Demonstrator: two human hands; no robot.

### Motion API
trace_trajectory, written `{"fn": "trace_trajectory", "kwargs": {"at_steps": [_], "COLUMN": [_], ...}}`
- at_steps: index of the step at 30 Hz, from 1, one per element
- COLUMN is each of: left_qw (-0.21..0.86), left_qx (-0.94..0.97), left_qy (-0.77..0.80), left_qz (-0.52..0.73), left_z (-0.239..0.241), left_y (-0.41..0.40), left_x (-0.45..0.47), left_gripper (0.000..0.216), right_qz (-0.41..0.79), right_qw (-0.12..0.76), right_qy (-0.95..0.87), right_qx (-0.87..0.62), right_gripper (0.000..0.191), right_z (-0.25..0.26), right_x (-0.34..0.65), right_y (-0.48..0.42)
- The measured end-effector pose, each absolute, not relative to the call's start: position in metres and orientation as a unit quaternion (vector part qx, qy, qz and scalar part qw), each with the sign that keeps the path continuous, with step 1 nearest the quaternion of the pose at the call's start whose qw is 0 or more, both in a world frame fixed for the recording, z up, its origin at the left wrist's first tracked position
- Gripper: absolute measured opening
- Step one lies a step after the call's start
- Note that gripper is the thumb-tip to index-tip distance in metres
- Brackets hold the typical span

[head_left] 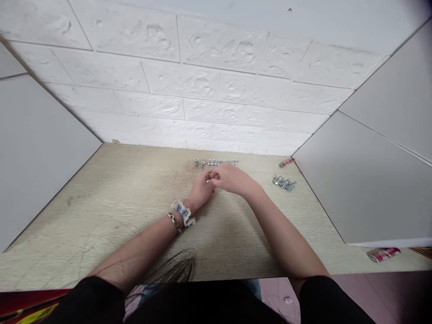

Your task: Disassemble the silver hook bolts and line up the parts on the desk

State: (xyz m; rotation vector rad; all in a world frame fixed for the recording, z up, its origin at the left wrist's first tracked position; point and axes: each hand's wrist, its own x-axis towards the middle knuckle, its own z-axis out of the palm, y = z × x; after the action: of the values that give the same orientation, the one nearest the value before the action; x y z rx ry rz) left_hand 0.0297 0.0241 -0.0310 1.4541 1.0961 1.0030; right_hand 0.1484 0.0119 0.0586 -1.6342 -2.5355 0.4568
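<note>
My left hand (201,188) and my right hand (232,179) meet over the wooden tabletop (135,180), fingers curled together. Between the fingertips shows a small shiny metal piece (208,181); most of it is hidden, so its kind is unclear. Both hands are closed around it. Just beyond them, a row of small silver screws (216,162) stands near the wall, partly behind my right hand. To the left of that row are two short, thick silver threaded pieces (196,162). A blue and white scrunchie (182,211) and a chain bracelet (173,222) circle my left wrist.
Several larger silver bolts (284,182) lie grouped at the right. A red battery-like cylinder (286,162) rests by the right panel (381,189), and another red cylinder (384,254) lies near the front right edge. A white brick-patterned wall (202,85) closes the back; a left panel (40,148) flanks the tabletop.
</note>
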Motion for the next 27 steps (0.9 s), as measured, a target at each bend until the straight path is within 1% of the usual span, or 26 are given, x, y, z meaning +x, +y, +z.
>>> {"fn": "trace_trajectory", "kwargs": {"at_steps": [2,4,8,11,14,16,19,21,23,25,27], "left_qw": [0.487,0.487,0.474,0.466,0.467,0.466,0.459,0.451,0.438,0.42,0.4], "left_qx": [0.622,0.625,0.627,0.635,0.638,0.639,0.643,0.644,0.645,0.65,0.664], "left_qy": [0.443,0.441,0.454,0.45,0.448,0.447,0.441,0.447,0.457,0.465,0.465], "left_qz": [0.424,0.422,0.419,0.422,0.417,0.417,0.425,0.427,0.428,0.43,0.427], "left_z": [-0.032,-0.033,-0.031,-0.028,-0.027,-0.028,-0.029,-0.028,-0.027,-0.026,-0.026], "left_y": [0.023,0.023,0.022,0.02,0.018,0.017,0.016,0.016,0.016,0.016,0.017], "left_x": [0.03,0.029,0.028,0.027,0.028,0.029,0.03,0.03,0.03,0.03,0.03], "left_gripper": [0.039,0.053,0.078,0.085,0.089,0.091,0.092,0.091,0.086,0.075,0.056], "right_qz": [0.16,0.161,0.184,0.208,0.226,0.228,0.222,0.215,0.197,0.16,0.115], "right_qw": [0.035,0.039,0.042,0.046,0.068,0.077,0.061,0.059,0.082,0.103,0.107], "right_qy": [-0.841,-0.84,-0.84,-0.841,-0.845,-0.848,-0.85,-0.835,-0.803,-0.767,-0.731], "right_qx": [-0.516,-0.516,-0.508,-0.497,-0.481,-0.471,-0.473,-0.502,-0.556,-0.613,-0.664], "right_gripper": [0.022,0.025,0.019,0.017,0.017,0.017,0.018,0.017,0.016,0.016,0.018], "right_z": [0.06,0.059,0.057,0.057,0.055,0.054,0.06,0.067,0.074,0.075,0.068], "right_x": [0.143,0.141,0.144,0.148,0.15,0.15,0.154,0.164,0.181,0.202,0.223], "right_y": [0.008,0.008,0.012,0.015,0.017,0.017,0.018,0.02,0.024,0.031,0.041]}}
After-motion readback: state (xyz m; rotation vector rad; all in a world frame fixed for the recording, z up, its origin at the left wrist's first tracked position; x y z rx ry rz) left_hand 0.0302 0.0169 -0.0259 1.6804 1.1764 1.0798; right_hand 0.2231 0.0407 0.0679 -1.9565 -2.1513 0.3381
